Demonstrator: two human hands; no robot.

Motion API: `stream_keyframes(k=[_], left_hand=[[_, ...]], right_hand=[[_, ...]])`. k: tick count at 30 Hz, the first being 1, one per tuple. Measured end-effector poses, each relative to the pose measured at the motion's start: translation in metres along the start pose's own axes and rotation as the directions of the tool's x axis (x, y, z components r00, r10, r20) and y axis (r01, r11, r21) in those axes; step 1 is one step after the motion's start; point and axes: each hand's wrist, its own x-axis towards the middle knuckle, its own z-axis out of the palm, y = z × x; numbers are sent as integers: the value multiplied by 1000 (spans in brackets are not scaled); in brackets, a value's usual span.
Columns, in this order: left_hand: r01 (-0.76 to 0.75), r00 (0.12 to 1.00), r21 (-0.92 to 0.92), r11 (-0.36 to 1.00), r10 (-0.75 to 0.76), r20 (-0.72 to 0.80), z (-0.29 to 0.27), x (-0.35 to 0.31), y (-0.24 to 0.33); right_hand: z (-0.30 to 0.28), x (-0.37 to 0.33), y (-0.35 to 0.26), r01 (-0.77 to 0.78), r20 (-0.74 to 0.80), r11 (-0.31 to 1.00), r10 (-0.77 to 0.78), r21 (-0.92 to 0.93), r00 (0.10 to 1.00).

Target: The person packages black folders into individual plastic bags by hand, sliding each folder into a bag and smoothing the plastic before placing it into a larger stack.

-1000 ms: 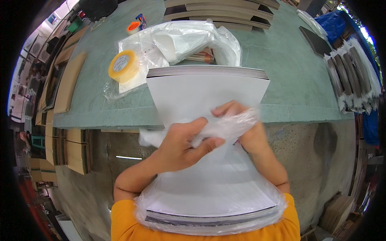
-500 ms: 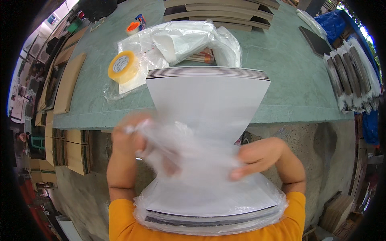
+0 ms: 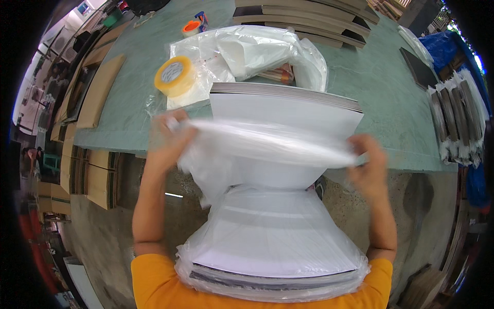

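A stack of white boards [image 3: 288, 110] leans from my body to the table's edge, its thin layered far end uncovered. Clear plastic wrap [image 3: 272, 226] covers the near part, crumpled around the end against my body. Across the uncovered part, a bunched clear plastic sheet [image 3: 267, 139] stretches between my hands, blurred by motion. At its left end, my left hand [image 3: 177, 134] is closed on the plastic; my right hand [image 3: 368, 159] grips the other end beyond the stack's right edge. Whether this sheet joins the wrap below cannot be made out.
On the green table [image 3: 381, 98] lie a yellowish tape roll [image 3: 175, 76], crumpled plastic bags [image 3: 252, 49], and a tape dispenser [image 3: 193, 27]. Stacked boards [image 3: 309, 20] stand at the back. Plastic-wrapped packs [image 3: 455, 118] sit at the right edge, cardboard bundles [image 3: 100, 177] at the left.
Both hands have moved up and away from my body, and farther apart. The plastic between them has been drawn out into a taut band over the stack's upper part.
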Motion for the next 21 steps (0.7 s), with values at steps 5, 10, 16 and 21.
stream_keyframes(k=[5,10,16,21], left_hand=[[-351,804,477,806,521,-287,12,26,0],[-468,837,421,777,543,-73,18,4,6],[-91,924,-621,779,298,238,-15,-10,-19],[628,608,-563,537,114,786,33,-50,-120]], right_hand=[[6,19,-15,53,-107,949,-90,-311,990],[-4,-1,7,109,-112,956,-144,-273,983],[-36,-29,39,-291,342,428,-45,856,939],[51,-72,66,-856,852,67,82,513,517]])
